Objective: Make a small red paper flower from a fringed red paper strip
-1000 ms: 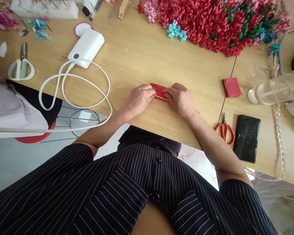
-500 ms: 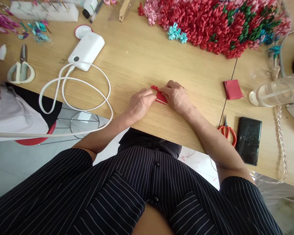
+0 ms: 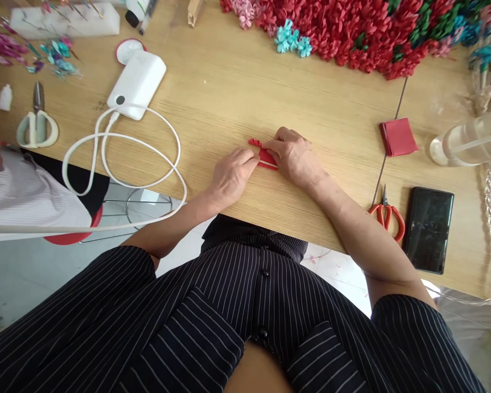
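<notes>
Red piece, in the head view, lies on the bench between the hands, at their fingertips. The left hand holds its left side, fingers drawn narrow; the right hand grips and covers more. Its front edge runs from left hand to right; fingers hide its full long axis.
</notes>
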The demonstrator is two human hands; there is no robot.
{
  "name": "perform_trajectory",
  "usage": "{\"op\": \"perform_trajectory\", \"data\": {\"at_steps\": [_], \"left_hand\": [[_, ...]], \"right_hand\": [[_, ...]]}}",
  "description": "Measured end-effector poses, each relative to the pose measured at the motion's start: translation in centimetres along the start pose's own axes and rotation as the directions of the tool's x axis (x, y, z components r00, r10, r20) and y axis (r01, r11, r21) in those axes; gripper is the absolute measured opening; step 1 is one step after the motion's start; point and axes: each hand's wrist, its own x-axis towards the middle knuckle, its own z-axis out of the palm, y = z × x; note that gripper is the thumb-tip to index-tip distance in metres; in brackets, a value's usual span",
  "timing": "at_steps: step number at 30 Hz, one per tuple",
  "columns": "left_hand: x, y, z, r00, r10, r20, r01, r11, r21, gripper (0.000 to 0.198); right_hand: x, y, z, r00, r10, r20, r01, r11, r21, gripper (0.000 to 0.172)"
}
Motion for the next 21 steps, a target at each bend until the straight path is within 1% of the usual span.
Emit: {"op": "perform_trajectory", "data": {"at_steps": [3,5,8,11,14,18,21], "left_hand": [[0.5,0.0,-0.2,0.997,-0.002,0.075,0.002,1.0,0.005,0.04],[1.1,0.0,-0.3,0.993,-0.001,0.115,0.0,1.0,0.01,0.041],[1.7,-0.2,-0.3,0.99,0.012,0.138,-0.014,1.0,0.015,0.041],[1.8,-0.5,-0.1,0.994,0.033,0.105,-0.034,0.999,0.001,0.04],[1.6,-1.1,0.0,0.998,0.055,0.037,-0.054,0.998,-0.033,0.037],[1.4,-1.7,0.2,0.996,0.049,-0.08,-0.054,0.997,-0.056,0.033],[1.4,-1.8,0.4,0.992,0.05,-0.118,-0.057,0.997,-0.06,0.027]], "right_hand": [[-0.2,-0.1,-0.6,1.0,0.003,0.002,-0.003,1.0,0.019,0.034],[-0.5,-0.1,-1.1,1.0,-0.004,0.004,0.004,1.0,0.028,0.032],[-1.3,-0.3,-1.5,1.0,-0.016,0.015,0.015,1.0,0.013,0.028],[-2.1,-0.7,-1.3,0.999,0.018,0.032,-0.017,1.0,-0.024,0.029],[-2.3,-1.1,-1.1,0.998,0.046,0.03,-0.045,0.999,-0.028,0.028],[-2.3,-1.2,-0.9,0.998,0.048,0.044,-0.047,0.999,-0.02,0.027],[-2.2,-1.1,-0.9,0.998,0.044,0.039,-0.043,0.999,-0.023,0.028]]}}
